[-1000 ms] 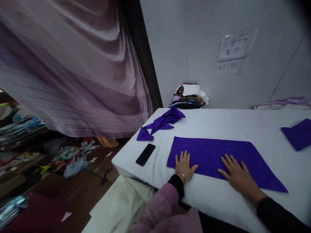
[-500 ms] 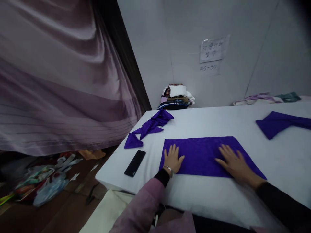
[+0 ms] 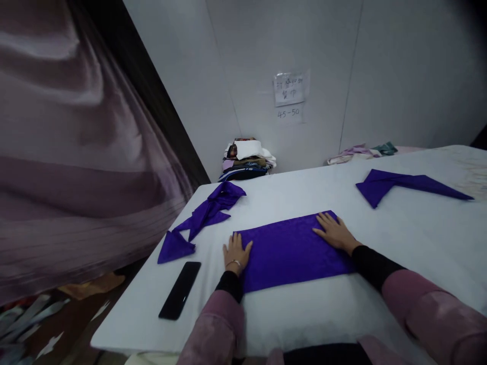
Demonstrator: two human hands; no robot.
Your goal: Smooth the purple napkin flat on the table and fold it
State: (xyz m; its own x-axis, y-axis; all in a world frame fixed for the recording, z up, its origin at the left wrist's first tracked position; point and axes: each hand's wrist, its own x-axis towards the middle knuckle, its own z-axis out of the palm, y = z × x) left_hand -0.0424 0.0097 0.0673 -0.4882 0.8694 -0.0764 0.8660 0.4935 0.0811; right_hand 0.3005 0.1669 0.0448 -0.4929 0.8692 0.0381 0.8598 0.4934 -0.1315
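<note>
A purple cloth [image 3: 289, 253] lies flat as a rectangle on the white table in front of me. My left hand [image 3: 236, 252] rests palm down on its left edge, fingers spread. At the upper right corner of the cloth, my right hand [image 3: 335, 231] lies flat with its fingers apart. Neither hand grips anything. Left of the flat piece is a crumpled, twisted purple cloth [image 3: 211, 208]. Another purple cloth [image 3: 395, 183], loosely folded into a long pointed shape, lies at the right.
A black phone [image 3: 180, 290] lies near the left edge of the white table [image 3: 297, 319]. Folded clothes [image 3: 247, 161] are piled behind the far edge, with more fabric [image 3: 357, 153] farther right. A pinkish curtain [image 3: 76, 177] hangs at the left. Handwritten paper [image 3: 289, 90] is on the wall.
The view has swung to the right. My right hand has moved across the purple cloth to its upper right corner. My left hand has shifted to the left edge.
</note>
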